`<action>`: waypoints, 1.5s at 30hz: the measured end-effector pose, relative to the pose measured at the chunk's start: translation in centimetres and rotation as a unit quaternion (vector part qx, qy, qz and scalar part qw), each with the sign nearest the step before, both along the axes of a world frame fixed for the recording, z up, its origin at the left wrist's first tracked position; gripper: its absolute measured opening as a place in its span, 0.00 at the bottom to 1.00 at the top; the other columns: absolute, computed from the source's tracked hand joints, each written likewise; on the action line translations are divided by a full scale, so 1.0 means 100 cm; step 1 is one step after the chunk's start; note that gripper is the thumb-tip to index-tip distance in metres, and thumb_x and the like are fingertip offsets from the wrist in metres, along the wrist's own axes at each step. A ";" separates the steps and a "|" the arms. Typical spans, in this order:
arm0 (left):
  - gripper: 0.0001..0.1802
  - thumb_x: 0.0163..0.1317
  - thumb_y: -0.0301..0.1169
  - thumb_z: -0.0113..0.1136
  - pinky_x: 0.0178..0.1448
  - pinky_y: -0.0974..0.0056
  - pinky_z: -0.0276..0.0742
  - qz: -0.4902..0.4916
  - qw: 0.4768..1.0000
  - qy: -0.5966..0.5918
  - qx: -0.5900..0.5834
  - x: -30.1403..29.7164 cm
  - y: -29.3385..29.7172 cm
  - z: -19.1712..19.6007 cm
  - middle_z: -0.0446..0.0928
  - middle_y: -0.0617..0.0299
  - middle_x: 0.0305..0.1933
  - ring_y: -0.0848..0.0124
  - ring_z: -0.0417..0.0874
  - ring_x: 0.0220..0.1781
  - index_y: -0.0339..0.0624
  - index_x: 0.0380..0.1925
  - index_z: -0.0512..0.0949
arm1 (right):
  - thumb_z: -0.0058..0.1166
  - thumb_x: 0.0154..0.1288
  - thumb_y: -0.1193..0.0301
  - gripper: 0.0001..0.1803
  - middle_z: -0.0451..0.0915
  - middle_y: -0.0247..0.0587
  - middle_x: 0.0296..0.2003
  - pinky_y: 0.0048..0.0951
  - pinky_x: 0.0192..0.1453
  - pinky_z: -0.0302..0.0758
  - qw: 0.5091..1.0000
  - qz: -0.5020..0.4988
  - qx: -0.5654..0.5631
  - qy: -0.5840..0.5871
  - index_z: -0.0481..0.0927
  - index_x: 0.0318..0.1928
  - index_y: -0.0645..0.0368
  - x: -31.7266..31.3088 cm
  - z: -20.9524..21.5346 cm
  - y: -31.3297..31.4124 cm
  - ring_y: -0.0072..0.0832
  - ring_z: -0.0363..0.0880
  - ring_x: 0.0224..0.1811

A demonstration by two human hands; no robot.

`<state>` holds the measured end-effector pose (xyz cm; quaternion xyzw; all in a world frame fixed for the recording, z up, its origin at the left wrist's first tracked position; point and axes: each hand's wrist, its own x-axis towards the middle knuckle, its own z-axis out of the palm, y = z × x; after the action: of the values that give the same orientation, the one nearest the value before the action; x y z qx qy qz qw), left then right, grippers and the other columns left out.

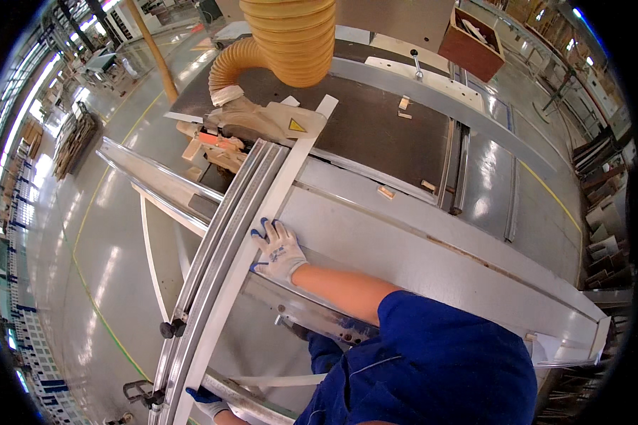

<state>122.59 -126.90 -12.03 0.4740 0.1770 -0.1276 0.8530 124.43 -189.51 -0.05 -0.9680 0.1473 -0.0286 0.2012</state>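
Observation:
A long narrow white strip (228, 301) lies along the ribbed aluminium fence (213, 262) of a sliding table saw. My right hand (279, 253), in a white glove with blue fingertips, rests flat on the strip and the grey sliding table (376, 237), fingers spread. Farther down the strip, near the lower edge of the picture, my left hand (207, 402) wears a matching glove and grips the strip's edge; its thumb is hidden. The strip's far end reaches beside the saw's guard (273, 122), which carries a yellow warning triangle. The blade cannot be seen.
A yellow ribbed extraction hose (290, 42) hangs over the guard. Wood offcuts (195, 149) are heaped beside it, and small pieces (386, 192) lie on the tables. Black clamp knobs (171, 329) stick out from the fence. A brown wooden box (473, 44) stands at the back right.

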 end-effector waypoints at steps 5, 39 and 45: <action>0.47 0.73 0.66 0.36 0.83 0.54 0.45 0.089 0.995 0.035 -0.017 0.012 -0.033 0.010 0.56 0.53 0.81 0.54 0.57 0.81 0.40 0.77 0.56 | 0.56 0.63 0.39 0.47 0.56 0.60 0.75 0.54 0.80 0.52 1.000 0.011 -0.013 0.010 0.63 0.75 0.51 0.011 -0.001 0.001 0.60 0.53 0.76; 0.27 0.67 0.45 0.67 0.61 0.55 0.79 0.388 0.916 -0.086 0.055 -0.058 0.013 0.078 0.79 0.56 0.52 0.60 0.81 0.54 0.37 0.56 0.77 | 0.70 0.50 0.44 0.56 0.57 0.56 0.76 0.53 0.84 0.39 0.967 0.208 -0.085 -0.122 0.62 0.75 0.58 0.022 0.042 0.075 0.53 0.48 0.80; 0.20 0.69 0.35 0.65 0.58 0.51 0.85 0.406 0.904 -0.122 -0.042 -0.136 -0.048 0.143 0.80 0.57 0.52 0.60 0.85 0.53 0.42 0.57 0.74 | 0.73 0.47 0.46 0.58 0.60 0.57 0.73 0.54 0.84 0.42 0.927 0.298 -0.210 -0.086 0.62 0.74 0.61 -0.076 0.104 0.015 0.55 0.50 0.79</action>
<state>109.01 -131.71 2.24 0.3363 0.2432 0.2817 0.8651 116.82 -188.01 10.32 -0.9812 -0.1752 -0.0803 0.0047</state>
